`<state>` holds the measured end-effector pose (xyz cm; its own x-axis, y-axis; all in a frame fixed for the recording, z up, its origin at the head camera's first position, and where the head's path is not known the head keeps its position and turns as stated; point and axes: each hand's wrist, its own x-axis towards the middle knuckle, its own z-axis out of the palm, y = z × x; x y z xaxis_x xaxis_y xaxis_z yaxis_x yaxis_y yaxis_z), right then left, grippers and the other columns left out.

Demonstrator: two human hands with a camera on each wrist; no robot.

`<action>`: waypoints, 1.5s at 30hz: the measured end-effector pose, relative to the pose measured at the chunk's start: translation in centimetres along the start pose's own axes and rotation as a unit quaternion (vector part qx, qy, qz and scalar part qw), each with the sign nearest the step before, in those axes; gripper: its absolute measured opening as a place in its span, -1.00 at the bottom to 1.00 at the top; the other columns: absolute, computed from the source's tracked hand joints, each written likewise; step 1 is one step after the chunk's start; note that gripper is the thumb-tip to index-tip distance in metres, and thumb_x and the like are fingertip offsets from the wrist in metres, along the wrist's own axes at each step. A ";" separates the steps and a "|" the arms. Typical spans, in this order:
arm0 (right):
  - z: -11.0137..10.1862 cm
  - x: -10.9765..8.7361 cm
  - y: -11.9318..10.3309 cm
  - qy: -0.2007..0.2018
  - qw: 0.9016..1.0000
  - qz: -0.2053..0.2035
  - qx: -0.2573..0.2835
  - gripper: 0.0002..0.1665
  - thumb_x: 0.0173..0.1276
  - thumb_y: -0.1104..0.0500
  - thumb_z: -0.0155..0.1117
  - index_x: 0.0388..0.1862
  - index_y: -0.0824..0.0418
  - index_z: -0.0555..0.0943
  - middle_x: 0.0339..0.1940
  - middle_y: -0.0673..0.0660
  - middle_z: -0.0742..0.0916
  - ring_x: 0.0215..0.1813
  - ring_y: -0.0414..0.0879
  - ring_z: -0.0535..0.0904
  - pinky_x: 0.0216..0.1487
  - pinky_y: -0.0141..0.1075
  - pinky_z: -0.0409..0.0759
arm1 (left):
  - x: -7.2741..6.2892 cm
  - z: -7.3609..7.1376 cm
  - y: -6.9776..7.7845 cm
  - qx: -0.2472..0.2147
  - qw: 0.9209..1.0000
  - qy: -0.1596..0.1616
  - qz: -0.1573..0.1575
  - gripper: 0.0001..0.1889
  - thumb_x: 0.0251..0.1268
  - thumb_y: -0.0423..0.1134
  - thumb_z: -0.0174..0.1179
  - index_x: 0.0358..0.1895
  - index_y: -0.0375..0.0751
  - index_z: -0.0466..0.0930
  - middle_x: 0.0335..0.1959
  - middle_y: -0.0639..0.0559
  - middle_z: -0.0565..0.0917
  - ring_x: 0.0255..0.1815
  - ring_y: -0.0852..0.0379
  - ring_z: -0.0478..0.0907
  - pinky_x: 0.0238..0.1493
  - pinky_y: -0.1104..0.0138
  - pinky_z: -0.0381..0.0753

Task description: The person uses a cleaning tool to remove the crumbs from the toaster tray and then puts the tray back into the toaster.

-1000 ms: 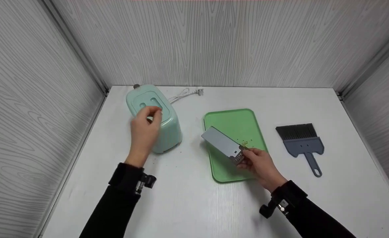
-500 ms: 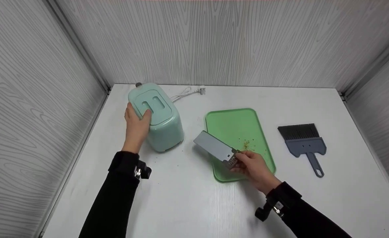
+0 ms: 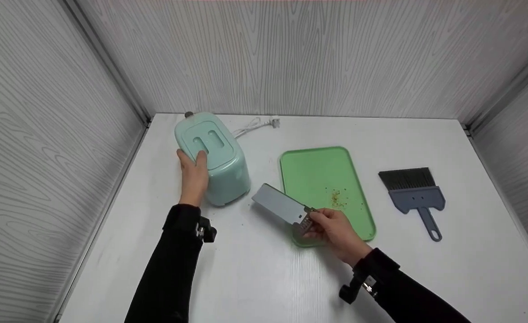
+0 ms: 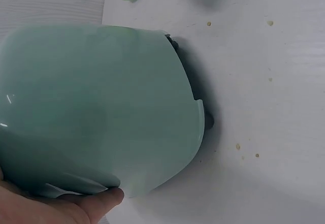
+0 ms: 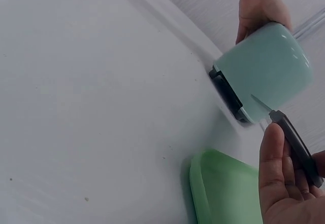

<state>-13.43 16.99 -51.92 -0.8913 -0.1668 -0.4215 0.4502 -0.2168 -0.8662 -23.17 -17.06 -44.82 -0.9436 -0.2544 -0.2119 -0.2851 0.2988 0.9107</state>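
A mint-green toaster (image 3: 230, 181) with a lid on top stands at the left of the white table. My left hand (image 3: 194, 179) grips its near left edge, thumb on the lid and fingers along the side; the left wrist view shows fingertips (image 4: 109, 198) against the toaster's wall. In my right hand (image 3: 338, 235) is a flat grey crumb tray (image 3: 277, 204), pinched by its dark end. The crumb tray is tilted and its free end points towards the toaster, raised over the table. The right wrist view shows it nearly edge-on, the dark end (image 5: 297, 148) between thumb and fingers.
A green tray (image 3: 311, 170) lies under and beyond my right hand, with yellowish crumbs (image 3: 336, 198) on it. Farther right lies a grey-blue hand brush (image 3: 414, 195). The toaster's cord ends in a plug (image 3: 275, 123) behind. Small crumbs (image 4: 238, 146) dot the table near the toaster.
My left hand has come down from above the toaster and taken hold of its near left edge. My right hand has moved the crumb tray left, off the green tray towards the toaster.
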 end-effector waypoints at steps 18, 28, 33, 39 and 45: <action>2.8 0.6 1.7 -0.042 0.998 0.033 0.016 -0.67 0.60 0.28 0.15 0.12 0.56 0.50 -0.15 0.34 0.76 -0.32 -0.07 0.71 -0.19 -0.28 0.74 | 0.1 1.3 0.3 -0.026 0.999 0.018 0.017 -0.17 0.68 0.05 -0.35 0.60 -0.25 -0.70 0.69 -0.20 -0.45 0.69 0.02 -0.45 0.62 0.24 -0.29; 3.2 0.7 2.2 -0.049 0.998 0.040 0.026 -0.72 0.62 0.31 0.09 0.10 0.56 0.48 -0.18 0.32 0.76 -0.32 -0.08 0.71 -0.16 -0.27 0.75 | 0.3 1.8 0.6 -0.035 0.999 0.023 0.004 -0.17 0.68 0.04 -0.35 0.61 -0.22 -0.70 0.69 -0.18 -0.47 0.69 0.02 -0.45 0.62 0.23 -0.28; 3.3 0.7 2.3 -0.041 0.998 0.048 0.029 -0.73 0.62 0.33 0.08 0.10 0.55 0.48 -0.17 0.33 0.76 -0.30 -0.07 0.71 -0.13 -0.26 0.75 | 0.2 2.0 0.7 -0.056 0.998 0.024 0.005 -0.17 0.69 0.03 -0.33 0.61 -0.19 -0.71 0.69 -0.19 -0.46 0.69 0.00 -0.39 0.63 0.20 -0.20; 3.8 1.0 2.4 -0.038 0.997 0.050 0.042 -0.72 0.62 0.34 0.05 0.13 0.56 0.46 -0.09 0.37 0.75 -0.25 -0.04 0.72 -0.06 -0.22 0.74 | 0.2 2.3 0.8 -0.061 0.998 0.028 0.007 -0.17 0.69 0.00 -0.34 0.60 -0.22 -0.73 0.68 -0.23 -0.48 0.69 -0.01 -0.40 0.62 0.22 -0.21; 4.4 1.4 2.6 -0.034 0.997 0.051 0.049 -0.71 0.63 0.36 0.02 0.16 0.57 0.44 -0.07 0.38 0.74 -0.21 -0.02 0.73 -0.01 -0.18 0.73 | 0.1 2.6 1.0 -0.060 0.998 0.032 0.002 -0.18 0.70 0.01 -0.35 0.59 -0.22 -0.73 0.68 -0.24 -0.49 0.69 -0.04 -0.39 0.63 0.19 -0.19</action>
<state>-13.23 11.94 -53.59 -0.8368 -0.2567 -0.4836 0.5439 -0.2877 -0.7883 -24.00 -14.40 -44.89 -0.9308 -0.3134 -0.1884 -0.2552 0.1879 0.9484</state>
